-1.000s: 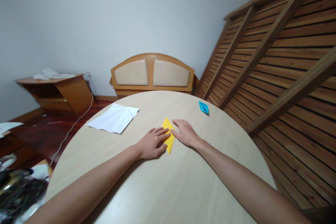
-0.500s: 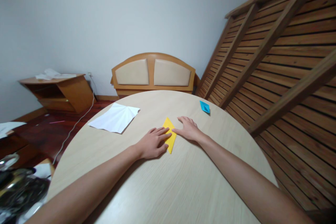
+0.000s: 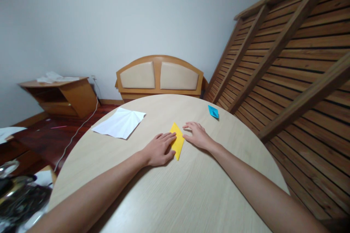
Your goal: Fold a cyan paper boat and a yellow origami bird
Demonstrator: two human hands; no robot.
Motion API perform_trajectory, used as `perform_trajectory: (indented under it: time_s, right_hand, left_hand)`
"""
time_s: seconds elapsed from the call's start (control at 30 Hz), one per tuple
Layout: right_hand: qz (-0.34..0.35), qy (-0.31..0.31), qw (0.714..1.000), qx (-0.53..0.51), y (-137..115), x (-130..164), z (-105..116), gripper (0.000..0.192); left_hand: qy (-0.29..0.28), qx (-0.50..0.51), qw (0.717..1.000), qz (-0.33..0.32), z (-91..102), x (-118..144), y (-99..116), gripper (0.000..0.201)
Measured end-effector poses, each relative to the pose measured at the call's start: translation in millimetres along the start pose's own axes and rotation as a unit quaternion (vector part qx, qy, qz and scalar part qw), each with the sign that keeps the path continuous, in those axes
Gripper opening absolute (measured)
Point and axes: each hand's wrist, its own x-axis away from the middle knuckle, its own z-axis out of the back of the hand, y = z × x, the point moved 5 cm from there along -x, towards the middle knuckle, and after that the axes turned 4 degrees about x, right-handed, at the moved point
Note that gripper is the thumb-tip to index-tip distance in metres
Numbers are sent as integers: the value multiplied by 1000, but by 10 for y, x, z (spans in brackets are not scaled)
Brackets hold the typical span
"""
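The right hand (image 3: 197,135) has drawn slightly away to the right over the past second, its fingertips coming off the face of the yellow paper (image 3: 179,141), while one long finger of the left hand (image 3: 159,150) no longer reaches across the middle.

The yellow paper, folded to a slim diamond, lies flat with one point toward the worker and the opposite point away. The left hand rests open and palm down over its left side, fingertips on the surface, gripping nothing. The right hand is loosely open, thumb and fingers parted at the right corner; from where I stand, I cannot tell whether the thumb touches the edge or stops just short.

The folded piece looks light and thin, crisp rather than floppy, its layers probably stiffest along the creases. It would likely slide on a smooth surface unless weighted by a palm, and a hard tug could crumple or tear it. The best hold seems a gentle pinch at the right corner, with the left side pinned.

Beneath the yellow paper is a pale round table (image 3: 197,189). Beyond it and to the right sits a small blue folded paper (image 3: 213,111); to its left, and somewhat farther off, lies a creased white sheet (image 3: 120,123). Well beyond it stands a padded headboard (image 3: 158,74).
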Motion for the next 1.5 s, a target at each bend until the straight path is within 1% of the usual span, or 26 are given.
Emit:
perform_trajectory:
  time_s: [0.07,0.13,0.37,0.43,0.53,0.63,0.77,0.87,0.93,1.07,1.2,1.33,1.5]
  right_hand:
    - [38,5,999,-6,-89,19,22,20]
    - [68,4,998,-13,-168,33,39,12]
    - [150,-16,989,0,-387,93,90,13]
    - [171,-27,985,12,-445,130,102,17]
    - [190,-48,980,30,-514,186,101,23]
    - [189,-55,980,38,-546,215,89,29]
    - [167,-53,984,36,-544,212,70,31]
    - [145,-47,988,23,-533,204,65,31]
    - [133,-43,990,13,-528,202,66,33]
    - [118,-33,993,0,-524,202,70,40]
    - [115,-35,993,-4,-525,203,86,37]
    - [116,-46,992,-17,-526,208,113,34]
    - [112,-48,992,-31,-501,206,126,35]
  left_hand:
    - [5,-2,1000,6,-6,-5,-13,62]
    - [7,-2,1000,11,-13,-10,-27,64]
    - [-7,-12,1000,23,-17,-18,-31,69]
    - [-8,-18,999,27,-18,-19,-31,71]
    - [4,-21,1000,19,-12,-21,-28,71]
    - [33,-13,999,7,8,-24,-26,69]
    - [93,21,995,-5,51,-23,-24,65]
    - [109,47,993,-4,56,-22,-20,61]
    - [110,60,992,15,53,-24,-29,60]
    - [126,96,984,76,64,-23,-73,56]
    - [153,134,972,121,78,-17,-127,47]
    - [171,162,963,132,80,-22,-169,39]
    - [185,204,952,136,92,-32,-193,35]
